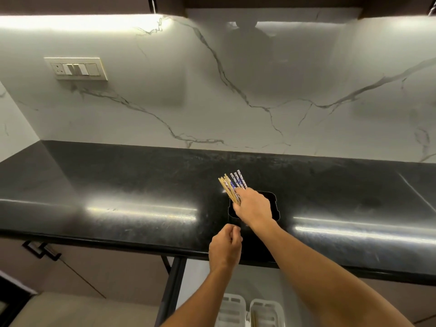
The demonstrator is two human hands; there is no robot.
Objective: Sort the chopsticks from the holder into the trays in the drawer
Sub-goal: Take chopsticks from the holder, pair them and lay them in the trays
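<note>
We log the right hand (253,207) clamped round mixed wooden and blue-patterned chopsticks (232,185), over the black holder (274,206) near the bench (141,185) front edge. The left hand (225,249) is curled at the holder's front; we cannot tell its grip. White trays (233,298) sit below that edge, arms crossing above them.

Bright under-cabinet strip light, glare streaks on glossy black countertop (141,185), wide-angle edge bending
</note>
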